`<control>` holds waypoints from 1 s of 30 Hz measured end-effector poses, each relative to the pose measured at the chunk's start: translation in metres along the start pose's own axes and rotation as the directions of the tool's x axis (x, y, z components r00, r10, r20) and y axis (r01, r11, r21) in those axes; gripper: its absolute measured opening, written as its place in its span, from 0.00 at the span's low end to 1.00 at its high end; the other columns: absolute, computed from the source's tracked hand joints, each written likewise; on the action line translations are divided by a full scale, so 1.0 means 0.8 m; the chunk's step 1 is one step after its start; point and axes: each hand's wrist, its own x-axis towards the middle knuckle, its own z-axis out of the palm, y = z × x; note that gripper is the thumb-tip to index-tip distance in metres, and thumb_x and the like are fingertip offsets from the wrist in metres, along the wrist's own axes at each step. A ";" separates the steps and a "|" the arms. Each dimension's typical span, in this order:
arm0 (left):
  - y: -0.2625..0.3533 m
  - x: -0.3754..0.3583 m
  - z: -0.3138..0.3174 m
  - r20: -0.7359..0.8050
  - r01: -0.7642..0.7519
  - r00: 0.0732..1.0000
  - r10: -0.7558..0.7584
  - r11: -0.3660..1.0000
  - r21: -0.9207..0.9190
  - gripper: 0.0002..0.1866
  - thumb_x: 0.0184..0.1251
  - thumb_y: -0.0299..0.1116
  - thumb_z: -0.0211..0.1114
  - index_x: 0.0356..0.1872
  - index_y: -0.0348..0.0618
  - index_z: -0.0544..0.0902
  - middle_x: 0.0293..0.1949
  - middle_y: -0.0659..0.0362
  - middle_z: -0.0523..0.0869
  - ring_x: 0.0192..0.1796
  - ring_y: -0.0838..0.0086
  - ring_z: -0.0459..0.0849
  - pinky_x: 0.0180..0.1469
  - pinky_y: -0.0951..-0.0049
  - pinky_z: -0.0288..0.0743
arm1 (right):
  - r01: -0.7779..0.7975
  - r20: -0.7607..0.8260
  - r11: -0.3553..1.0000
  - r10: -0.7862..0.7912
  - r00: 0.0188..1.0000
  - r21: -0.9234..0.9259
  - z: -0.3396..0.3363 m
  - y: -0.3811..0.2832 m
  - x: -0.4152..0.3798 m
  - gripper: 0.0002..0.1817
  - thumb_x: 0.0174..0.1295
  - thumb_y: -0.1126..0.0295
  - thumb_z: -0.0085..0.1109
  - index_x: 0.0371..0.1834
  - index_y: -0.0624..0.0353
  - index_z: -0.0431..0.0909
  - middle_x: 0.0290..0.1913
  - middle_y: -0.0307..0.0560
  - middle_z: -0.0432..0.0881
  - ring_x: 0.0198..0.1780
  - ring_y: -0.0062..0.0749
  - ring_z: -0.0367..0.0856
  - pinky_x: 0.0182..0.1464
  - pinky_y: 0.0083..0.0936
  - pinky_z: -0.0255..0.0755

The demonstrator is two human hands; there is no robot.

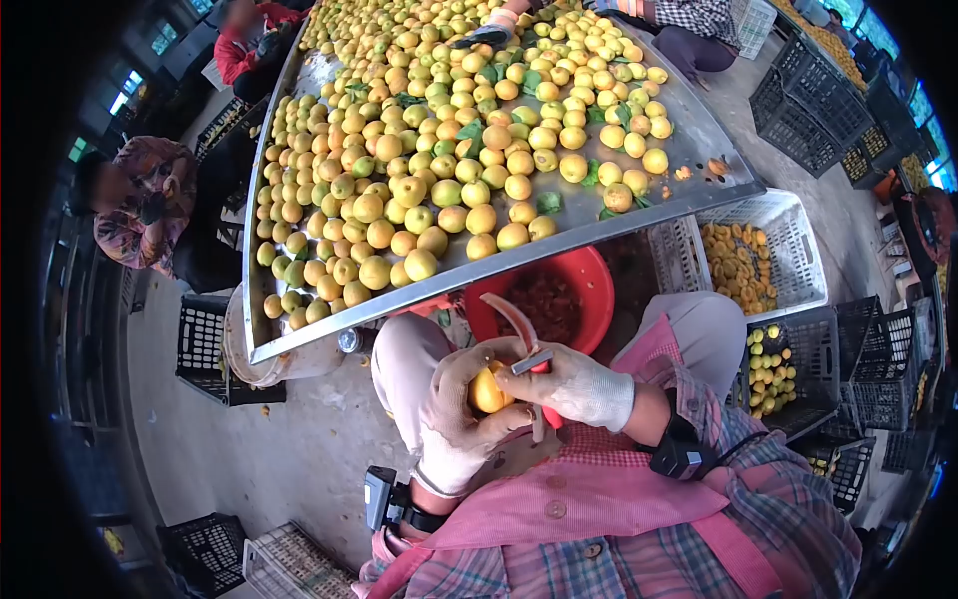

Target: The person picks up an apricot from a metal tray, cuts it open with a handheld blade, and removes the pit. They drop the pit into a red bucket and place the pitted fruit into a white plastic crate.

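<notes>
Both my hands wear pale, stained work gloves and meet above my lap. My left hand [454,409] is closed around a yellow-orange apricot [489,390]. In my right hand [582,387] is a red-handled tool [532,363] with a flat metal end, held close against the fruit. My fingers hide part of the tool and its working end. A pale curved strip [513,317] rises just past my fingertips. Beyond my hands, between my knees, stands a red tub [596,290] with reddish-brown pieces inside.
A metal-edged table [699,185] ahead bears many apricots [399,190] and some leaves. To the right are a white crate [803,245] of halved fruit and a black crate [813,344] of whole fruit. Another black crate [200,334] stands left. Other people work around the table.
</notes>
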 end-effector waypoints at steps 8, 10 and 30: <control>0.004 0.011 -0.004 -0.128 -0.090 0.984 0.127 0.961 0.262 0.46 0.40 0.57 0.78 0.57 0.36 0.73 0.42 0.50 0.83 0.48 0.57 0.83 0.49 0.63 0.77 | -0.023 -0.005 0.999 0.023 1.000 0.040 0.010 -0.005 -0.003 0.20 0.65 0.63 0.61 0.56 0.61 0.73 0.38 0.41 0.81 0.28 0.19 0.80 0.27 0.17 0.74; 0.005 0.006 -0.005 -0.087 -0.036 0.995 0.053 0.981 0.190 0.45 0.39 0.57 0.78 0.56 0.36 0.73 0.41 0.49 0.83 0.45 0.57 0.83 0.47 0.63 0.77 | 0.223 -0.037 0.964 -0.230 0.972 -0.145 0.008 0.013 0.005 0.22 0.64 0.64 0.63 0.58 0.61 0.72 0.41 0.43 0.81 0.34 0.22 0.80 0.34 0.20 0.75; -0.001 -0.004 0.020 -0.214 -0.004 0.977 0.001 1.000 -0.014 0.29 0.68 0.52 0.55 0.49 0.30 0.77 0.35 0.51 0.84 0.36 0.68 0.83 0.41 0.71 0.77 | 0.229 -0.129 0.963 -0.247 0.960 -0.144 0.021 0.028 0.001 0.13 0.68 0.70 0.52 0.54 0.61 0.71 0.37 0.36 0.78 0.39 0.16 0.76 0.40 0.17 0.73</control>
